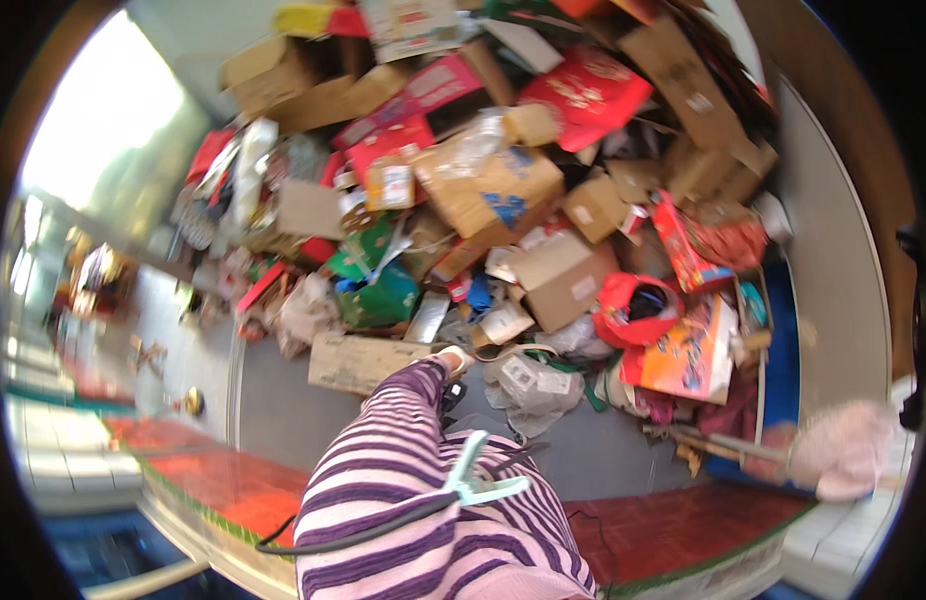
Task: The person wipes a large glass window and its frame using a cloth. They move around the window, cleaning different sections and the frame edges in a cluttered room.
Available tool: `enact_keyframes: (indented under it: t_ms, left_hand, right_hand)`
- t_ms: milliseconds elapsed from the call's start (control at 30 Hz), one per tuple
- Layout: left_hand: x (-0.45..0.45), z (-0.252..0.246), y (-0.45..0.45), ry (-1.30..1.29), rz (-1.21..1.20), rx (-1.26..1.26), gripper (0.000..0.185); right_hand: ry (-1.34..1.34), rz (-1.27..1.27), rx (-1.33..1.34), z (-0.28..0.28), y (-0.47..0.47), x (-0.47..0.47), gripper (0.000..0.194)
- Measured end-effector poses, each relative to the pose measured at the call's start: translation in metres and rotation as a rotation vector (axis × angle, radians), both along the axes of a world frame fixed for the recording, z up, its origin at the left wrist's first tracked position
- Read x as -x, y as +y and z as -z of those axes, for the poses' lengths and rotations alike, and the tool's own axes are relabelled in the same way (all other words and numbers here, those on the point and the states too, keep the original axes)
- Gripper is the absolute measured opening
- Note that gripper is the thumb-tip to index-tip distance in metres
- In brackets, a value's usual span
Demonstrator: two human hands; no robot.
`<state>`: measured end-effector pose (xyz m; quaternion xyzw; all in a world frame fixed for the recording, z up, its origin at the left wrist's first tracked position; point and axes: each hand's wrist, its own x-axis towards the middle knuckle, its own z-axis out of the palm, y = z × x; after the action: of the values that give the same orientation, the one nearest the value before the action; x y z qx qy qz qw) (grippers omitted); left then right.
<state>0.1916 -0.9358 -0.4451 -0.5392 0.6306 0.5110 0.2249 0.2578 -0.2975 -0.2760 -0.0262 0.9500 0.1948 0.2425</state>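
Observation:
A fluffy pink sleeve (842,450) reaches in at the right edge. At its end my right hand (769,451), blurred, appears closed around a long thin stick (714,441) that points left over the floor. Below the stick's far end lies a small orange-brown scrap (688,457). My left hand is out of view. Before me rises a large heap of cardboard boxes (568,281), bags and packaging. A clear plastic bag (534,386) lies by my feet, beside a white shoe (457,360). A pale teal forked plastic piece (481,484) hangs with a dark cable (373,529) over my striped trousers.
A long flat carton (365,361) lies on the grey floor (275,405) at the heap's front edge. Red matting (658,529) runs behind my legs. A grey panel (834,247) stands at the right. More blurred items (99,277) lie at far left.

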Motion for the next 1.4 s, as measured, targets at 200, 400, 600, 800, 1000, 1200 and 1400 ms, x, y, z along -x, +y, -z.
enact_keyframes:
  t_ms: [200, 400, 600, 800, 1000, 1200, 1400]
  left_hand:
    - [0.023, 0.053, -0.013, -0.014, 0.074, -0.29, 0.016]
    - [0.09, 0.06, -0.016, -0.005, 0.193, -0.273, 0.021]
    - [0.122, 0.071, 0.003, 0.011, 0.244, -0.425, 0.019]
    - [0.126, 0.063, 0.016, -0.064, 0.462, -0.244, 0.032]
    - [0.14, 0.058, 0.004, -0.17, 0.515, -0.253, 0.027]
    - [0.161, 0.058, 0.018, -0.189, 0.496, -0.293, 0.032]
    - [0.169, 0.066, 0.067, -0.109, 0.512, -0.388, 0.007]
  right_hand:
    - [0.382, 0.275, 0.019, -0.041, 0.031, 0.066, 0.043]
    - [0.481, 0.573, 0.064, -0.038, 0.004, 0.03, 0.05]
    - [0.348, 0.658, 0.093, -0.05, -0.054, -0.052, 0.051]
    - [0.357, 0.69, 0.052, -0.043, -0.034, -0.016, 0.058]
    - [0.452, 0.826, 0.001, -0.032, -0.024, 0.02, 0.053]
    - [0.361, 0.866, -0.123, -0.028, -0.085, -0.063, 0.053]
    - [0.47, 0.876, 0.063, -0.031, -0.115, -0.154, 0.054]
